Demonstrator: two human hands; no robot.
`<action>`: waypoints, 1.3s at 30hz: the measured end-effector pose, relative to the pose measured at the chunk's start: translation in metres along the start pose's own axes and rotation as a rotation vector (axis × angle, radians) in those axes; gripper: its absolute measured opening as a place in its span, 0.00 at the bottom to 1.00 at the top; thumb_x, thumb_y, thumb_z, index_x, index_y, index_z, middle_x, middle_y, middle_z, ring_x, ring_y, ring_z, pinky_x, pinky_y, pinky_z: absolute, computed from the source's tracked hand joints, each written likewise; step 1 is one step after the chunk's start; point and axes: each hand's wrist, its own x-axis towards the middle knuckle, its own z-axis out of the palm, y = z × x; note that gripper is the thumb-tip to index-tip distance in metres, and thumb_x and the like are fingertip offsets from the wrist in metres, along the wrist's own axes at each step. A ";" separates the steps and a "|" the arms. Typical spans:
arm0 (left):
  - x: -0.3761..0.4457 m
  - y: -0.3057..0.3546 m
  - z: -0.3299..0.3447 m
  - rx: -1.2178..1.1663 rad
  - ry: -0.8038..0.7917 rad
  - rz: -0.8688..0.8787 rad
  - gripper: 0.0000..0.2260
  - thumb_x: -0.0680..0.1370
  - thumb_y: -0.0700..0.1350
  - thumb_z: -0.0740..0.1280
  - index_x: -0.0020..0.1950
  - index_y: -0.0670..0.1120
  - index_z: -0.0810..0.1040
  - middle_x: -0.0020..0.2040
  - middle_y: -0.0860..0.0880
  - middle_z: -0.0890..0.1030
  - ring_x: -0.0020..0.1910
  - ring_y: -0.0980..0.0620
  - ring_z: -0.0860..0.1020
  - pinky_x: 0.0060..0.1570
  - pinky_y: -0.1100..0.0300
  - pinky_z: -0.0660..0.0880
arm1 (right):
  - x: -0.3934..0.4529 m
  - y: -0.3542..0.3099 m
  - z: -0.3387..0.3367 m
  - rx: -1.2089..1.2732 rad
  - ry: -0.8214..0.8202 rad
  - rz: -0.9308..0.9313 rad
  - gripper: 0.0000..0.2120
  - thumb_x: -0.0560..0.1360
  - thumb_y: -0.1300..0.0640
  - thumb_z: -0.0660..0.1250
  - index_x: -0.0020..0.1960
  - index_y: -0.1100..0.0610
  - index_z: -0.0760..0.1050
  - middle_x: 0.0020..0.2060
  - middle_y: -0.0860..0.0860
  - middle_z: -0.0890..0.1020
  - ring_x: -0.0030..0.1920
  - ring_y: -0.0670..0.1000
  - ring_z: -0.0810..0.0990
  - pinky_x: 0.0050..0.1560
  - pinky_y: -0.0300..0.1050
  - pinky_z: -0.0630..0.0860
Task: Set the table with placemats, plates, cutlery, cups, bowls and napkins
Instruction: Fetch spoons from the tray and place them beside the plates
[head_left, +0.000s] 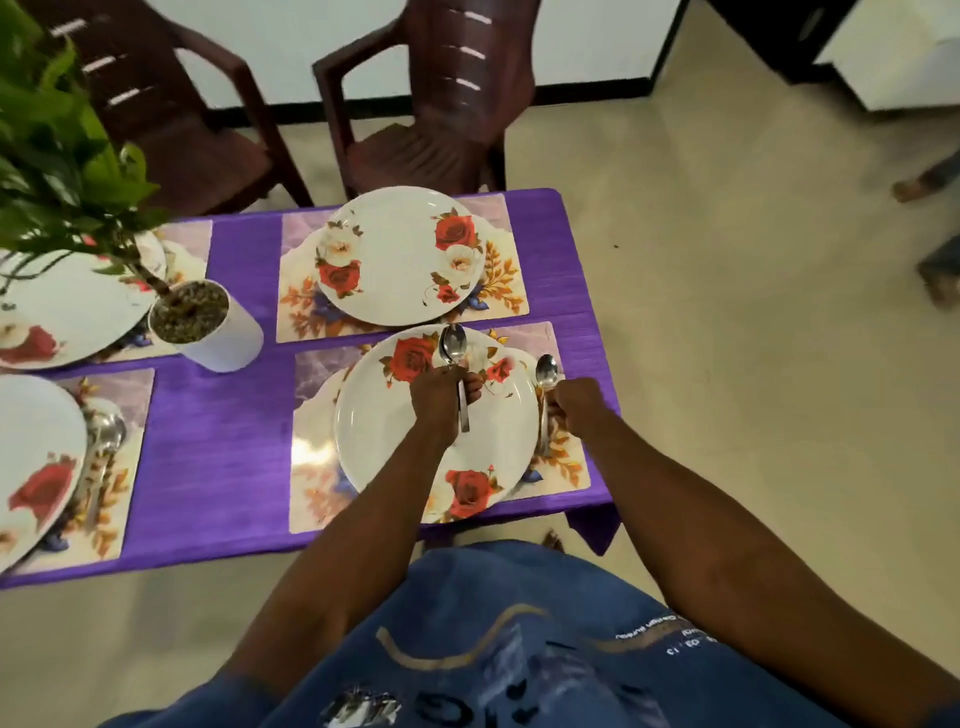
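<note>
A white rose-patterned plate (384, 441) lies on the near right placemat (569, 467). My left hand (441, 397) hovers over that plate and grips a steel spoon (453, 345) by its handle, bowl pointing away. My right hand (574, 402) grips a second spoon (546, 371) at the plate's right rim, over the placemat. Another rose plate (397, 257) sits on the far right placemat (511, 288). At the left, two more plates (62, 306) (31, 457) rest on placemats, and cutlery (104, 441) lies beside the near one.
A white pot with a leafy plant (205, 325) stands mid-table on the purple tablecloth (218, 441). Two brown plastic chairs (436, 104) (171, 119) stand behind the table. The table's right edge is close to my right hand. A person's feet (930, 182) show at far right.
</note>
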 end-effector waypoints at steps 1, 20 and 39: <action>-0.004 -0.004 0.003 -0.014 0.026 0.008 0.06 0.78 0.36 0.64 0.42 0.37 0.76 0.35 0.41 0.77 0.29 0.50 0.78 0.30 0.62 0.77 | -0.001 -0.001 0.000 -0.017 0.000 -0.003 0.03 0.69 0.67 0.64 0.40 0.61 0.75 0.32 0.58 0.76 0.26 0.52 0.73 0.26 0.40 0.66; -0.043 -0.046 0.010 -0.101 0.257 0.108 0.08 0.77 0.41 0.71 0.50 0.35 0.81 0.38 0.41 0.82 0.36 0.47 0.81 0.39 0.57 0.82 | -0.014 0.002 -0.016 -0.260 -0.033 -0.232 0.13 0.75 0.63 0.67 0.58 0.65 0.74 0.54 0.61 0.81 0.54 0.62 0.81 0.51 0.54 0.81; -0.032 -0.045 0.005 0.012 0.207 0.117 0.08 0.78 0.42 0.70 0.52 0.38 0.81 0.41 0.41 0.83 0.38 0.47 0.82 0.44 0.55 0.82 | -0.016 -0.002 -0.017 -0.304 0.017 -0.258 0.13 0.75 0.64 0.68 0.59 0.66 0.74 0.54 0.60 0.81 0.54 0.60 0.82 0.51 0.51 0.81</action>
